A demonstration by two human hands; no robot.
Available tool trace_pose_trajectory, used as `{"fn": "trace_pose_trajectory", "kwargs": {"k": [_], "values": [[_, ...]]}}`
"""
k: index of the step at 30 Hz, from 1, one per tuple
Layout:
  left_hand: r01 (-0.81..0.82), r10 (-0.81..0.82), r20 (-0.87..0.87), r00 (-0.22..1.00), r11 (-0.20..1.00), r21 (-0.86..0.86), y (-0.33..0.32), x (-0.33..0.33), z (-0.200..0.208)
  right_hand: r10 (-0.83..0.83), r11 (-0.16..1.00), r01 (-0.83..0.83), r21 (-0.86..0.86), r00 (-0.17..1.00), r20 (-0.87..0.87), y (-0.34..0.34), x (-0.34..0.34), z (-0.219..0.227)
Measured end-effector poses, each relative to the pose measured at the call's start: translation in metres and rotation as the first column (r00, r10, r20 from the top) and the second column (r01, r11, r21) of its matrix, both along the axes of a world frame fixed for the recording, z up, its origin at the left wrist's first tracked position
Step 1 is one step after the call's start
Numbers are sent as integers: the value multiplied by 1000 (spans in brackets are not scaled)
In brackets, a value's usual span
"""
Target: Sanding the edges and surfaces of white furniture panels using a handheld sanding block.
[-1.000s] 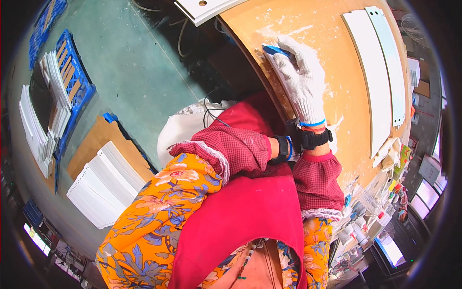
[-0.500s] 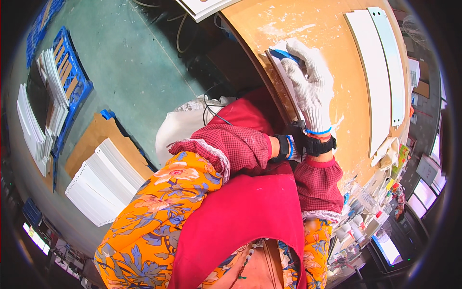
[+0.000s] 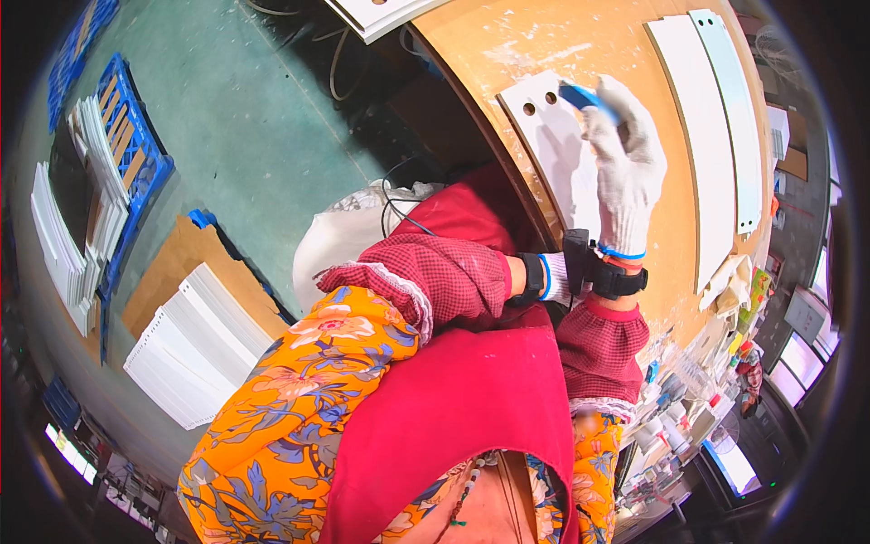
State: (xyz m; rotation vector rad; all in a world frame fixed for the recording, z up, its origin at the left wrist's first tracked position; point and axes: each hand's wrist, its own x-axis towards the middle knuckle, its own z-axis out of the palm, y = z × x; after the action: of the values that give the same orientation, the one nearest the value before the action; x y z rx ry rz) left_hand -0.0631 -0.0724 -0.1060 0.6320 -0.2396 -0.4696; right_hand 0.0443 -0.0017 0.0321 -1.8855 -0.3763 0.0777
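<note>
My right hand (image 3: pixel 633 163) wears a white knitted glove. Its thumb and fingers pinch a blue piece (image 3: pixel 582 97), blurred by motion, whose kind I cannot make out. The hand hovers at the right side of a white panel (image 3: pixel 544 136) with two round holes near its far end, which lies along the table's left edge. Reaching across from the left, my left hand (image 3: pixel 559 275) shows only its glove cuff and part of the back, close to the panel's near end. Its fingers are hidden behind my right wrist.
The wooden table (image 3: pixel 480 36) has white smears. A white board (image 3: pixel 693 136) and a pale green strip (image 3: pixel 729 118) with holes lie on its right. Bottles (image 3: pixel 675 426) and clutter crowd the near right. Stacked white panels (image 3: pixel 195 349) and a blue pallet (image 3: pixel 136 118) stand left.
My right hand has shifted right with the blue piece, from the panel's left edge toward its right side. Both round holes now show. My left arm has stayed put.
</note>
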Motion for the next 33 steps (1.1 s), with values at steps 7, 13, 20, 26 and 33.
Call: {"fn": "trace_pose_trajectory", "kwargs": {"k": [7,13,20,26,33], "values": [[-34,-159,352,922,874,484,26,0,8,-105,990,112,89,990,-90,-16,26,-8],[-39,-269,424,865,805,592,36,2,19,-14,999,11,-32,997,-74,5,36,-14],[-54,-312,451,836,772,634,43,2,29,21,999,-20,-36,999,42,11,44,-33],[-254,-248,581,775,719,646,12,-8,-18,10,994,-5,-105,999,48,11,46,-36],[-115,-318,482,816,729,675,40,1,24,-27,998,27,-58,1000,6,13,41,-29]]}}
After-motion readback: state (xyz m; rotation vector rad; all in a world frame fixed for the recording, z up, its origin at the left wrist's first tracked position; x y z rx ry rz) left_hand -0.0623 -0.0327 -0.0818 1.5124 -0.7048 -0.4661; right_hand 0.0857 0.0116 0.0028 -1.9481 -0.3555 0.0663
